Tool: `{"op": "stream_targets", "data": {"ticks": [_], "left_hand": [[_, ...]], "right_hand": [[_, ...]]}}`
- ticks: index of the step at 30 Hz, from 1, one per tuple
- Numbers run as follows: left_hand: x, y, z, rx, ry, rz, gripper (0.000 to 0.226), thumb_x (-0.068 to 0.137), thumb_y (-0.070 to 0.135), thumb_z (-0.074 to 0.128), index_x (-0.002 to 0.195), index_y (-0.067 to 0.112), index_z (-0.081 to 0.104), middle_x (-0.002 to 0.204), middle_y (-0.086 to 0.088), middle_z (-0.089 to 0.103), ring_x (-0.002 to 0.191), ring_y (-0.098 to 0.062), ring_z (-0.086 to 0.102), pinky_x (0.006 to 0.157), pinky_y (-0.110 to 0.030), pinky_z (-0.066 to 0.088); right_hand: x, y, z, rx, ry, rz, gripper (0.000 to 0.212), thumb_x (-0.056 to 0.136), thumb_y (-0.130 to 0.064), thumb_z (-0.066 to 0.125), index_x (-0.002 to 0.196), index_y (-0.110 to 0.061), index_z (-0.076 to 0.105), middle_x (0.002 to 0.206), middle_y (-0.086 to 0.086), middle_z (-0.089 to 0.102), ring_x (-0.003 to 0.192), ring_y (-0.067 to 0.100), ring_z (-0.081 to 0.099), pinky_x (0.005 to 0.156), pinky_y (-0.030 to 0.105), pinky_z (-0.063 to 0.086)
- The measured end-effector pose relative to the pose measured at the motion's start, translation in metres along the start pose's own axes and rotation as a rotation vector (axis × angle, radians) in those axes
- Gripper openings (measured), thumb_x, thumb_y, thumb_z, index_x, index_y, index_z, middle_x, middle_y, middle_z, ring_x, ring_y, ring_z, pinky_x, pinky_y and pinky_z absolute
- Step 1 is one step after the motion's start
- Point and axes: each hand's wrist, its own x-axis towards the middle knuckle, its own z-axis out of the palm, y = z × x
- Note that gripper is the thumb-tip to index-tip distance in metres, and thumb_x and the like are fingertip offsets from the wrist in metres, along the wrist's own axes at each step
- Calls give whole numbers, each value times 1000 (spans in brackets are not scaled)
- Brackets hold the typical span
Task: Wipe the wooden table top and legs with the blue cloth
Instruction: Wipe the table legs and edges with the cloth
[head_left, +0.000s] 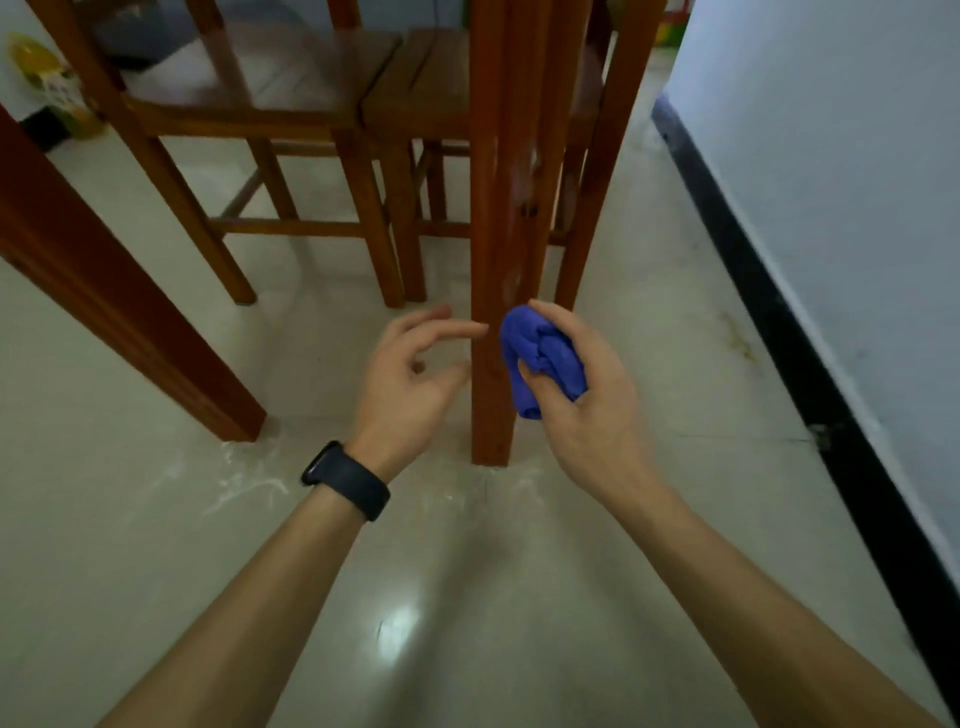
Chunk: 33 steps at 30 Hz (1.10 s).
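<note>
- Down at floor level, near the foot of the table leg (488, 249), our two hands flank the post: our left hand (410, 374) by its left face, our right hand (592, 400) by its right.
- Our right hand curls fingers and thumb round the blue cloth (543, 358), which is bunched into a wad. The wad sits just beside the leg's right edge, low down; we cannot tell whether it touches the wood.
- Our left hand holds nothing. Its fingers are loosely spread and slightly bent, and the fingertips reach the leg's left edge.
- The leg's long axis runs straight up from the floor (467, 597). We judge that the coming wipe needs the cloth pressed leftward onto the wood and then run along that vertical line. The right hand is the one placed to do it.
- The table top is out of view above us. A second leg (130, 322) stands well apart to the left, and chairs (270, 104) stand behind.
</note>
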Motion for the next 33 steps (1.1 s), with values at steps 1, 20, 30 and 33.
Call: {"op": "stream_targets", "data": {"ticks": [1, 20, 30, 33], "left_hand": [[9, 8, -6, -41, 78, 10, 39, 88, 9, 64, 105, 44, 63, 129, 14, 52, 115, 3, 47, 97, -23, 41], [68, 110, -40, -584, -125, -102, 44, 104, 47, 16, 111, 47, 59, 111, 24, 59, 101, 4, 53, 103, -39, 31], [72, 103, -45, -573, -105, -148, 47, 101, 55, 19, 99, 44, 65, 107, 23, 63, 112, -13, 57, 109, -48, 31], [72, 98, -44, -555, -126, -117, 48, 100, 57, 17, 108, 47, 63, 114, 22, 63, 112, -9, 57, 105, -45, 34]], "right_hand": [[6, -6, -10, -32, 18, -16, 55, 84, -8, 68, 131, -32, 52, 122, -11, 57, 109, 3, 54, 96, 30, 47], [71, -19, -31, -1077, -185, -896, 76, 55, -28, 89, 125, -32, 59, 132, 0, 56, 110, 31, 43, 78, 45, 58], [127, -92, -47, -734, 387, -824, 53, 84, -31, 69, 135, -22, 56, 145, 8, 44, 129, 37, 35, 107, 45, 34], [92, -19, -26, -927, 100, -913, 57, 76, -23, 72, 131, -25, 56, 143, 7, 45, 127, 39, 36, 105, 46, 37]]}}
